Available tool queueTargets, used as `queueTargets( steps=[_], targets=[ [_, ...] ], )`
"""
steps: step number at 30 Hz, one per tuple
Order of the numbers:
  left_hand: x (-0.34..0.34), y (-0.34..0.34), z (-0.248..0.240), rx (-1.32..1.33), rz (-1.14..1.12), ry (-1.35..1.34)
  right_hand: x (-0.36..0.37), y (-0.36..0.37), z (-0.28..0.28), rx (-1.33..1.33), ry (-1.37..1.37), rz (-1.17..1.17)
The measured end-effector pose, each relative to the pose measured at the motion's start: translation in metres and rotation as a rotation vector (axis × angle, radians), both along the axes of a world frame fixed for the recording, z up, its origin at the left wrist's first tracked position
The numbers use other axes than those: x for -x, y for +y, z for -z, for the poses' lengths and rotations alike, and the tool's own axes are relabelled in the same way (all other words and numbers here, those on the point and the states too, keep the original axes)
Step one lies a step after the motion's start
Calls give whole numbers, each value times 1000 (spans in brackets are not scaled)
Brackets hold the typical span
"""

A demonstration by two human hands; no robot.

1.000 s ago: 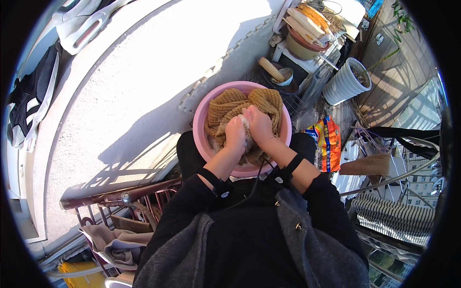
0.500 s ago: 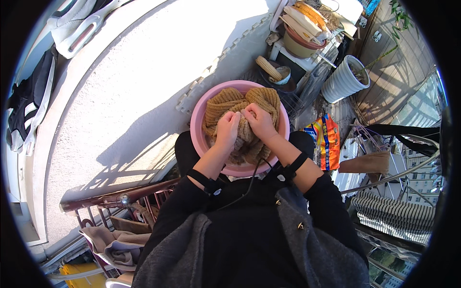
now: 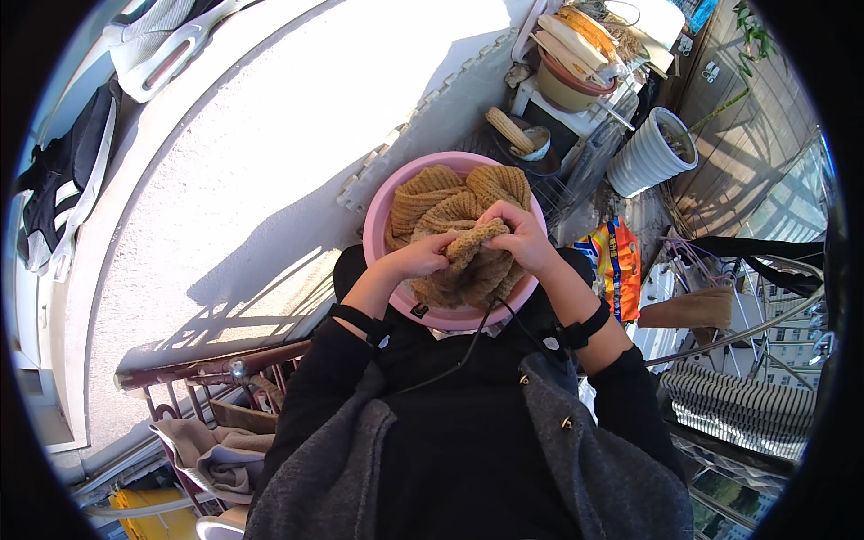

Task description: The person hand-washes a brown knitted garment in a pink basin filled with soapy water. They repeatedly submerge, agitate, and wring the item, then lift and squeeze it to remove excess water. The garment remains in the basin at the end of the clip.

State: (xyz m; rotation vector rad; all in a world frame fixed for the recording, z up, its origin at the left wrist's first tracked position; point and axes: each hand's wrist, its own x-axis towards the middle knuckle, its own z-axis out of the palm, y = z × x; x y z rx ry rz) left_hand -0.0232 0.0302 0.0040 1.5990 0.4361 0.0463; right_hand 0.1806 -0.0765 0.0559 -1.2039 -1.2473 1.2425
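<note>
Sunlight floods a pale wall point(image 3: 261, 126) from 9 to 12 o'clock of the pink basin point(image 3: 374, 225), and a dark red railing point(image 3: 207, 367) runs at 8. Toward 1 o'clock sit a bowl point(image 3: 540, 144) with a corncob point(image 3: 509, 130) leaning in it and, farther off, a tan pot point(image 3: 571, 90) topped with husks point(image 3: 567, 45). One white ribbed planter point(image 3: 643, 162) stands at 2 o'clock, an orange packet point(image 3: 623, 270) at 3.

Mustard knit fabric point(image 3: 450, 209) lies heaped in the basin, one fold raised near the middle. The left hand point(image 3: 423, 256), at 8 o'clock, has thumb and fingers closed on one end of that fold; the right hand point(image 3: 525, 238), at 3 o'clock, pinches the other end between thumb and bent fingers. A small dark label point(image 3: 418, 310) shows at 7 o'clock, by the rim.
</note>
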Motion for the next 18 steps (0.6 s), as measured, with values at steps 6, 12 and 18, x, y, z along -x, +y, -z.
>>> queueTargets(
  steps=[6, 12, 18],
  targets=[
    [-10, -13, -1, -223, -279, 38, -12, -9, -2, -83, 153, 40],
    [-9, -13, -44, 321, -540, -451, -23, -9, 2, -79, 275, 191],
    [-32, -18, -47, 411, -716, -550, 20, -1, -6, -297, -127, 158]
  ],
)
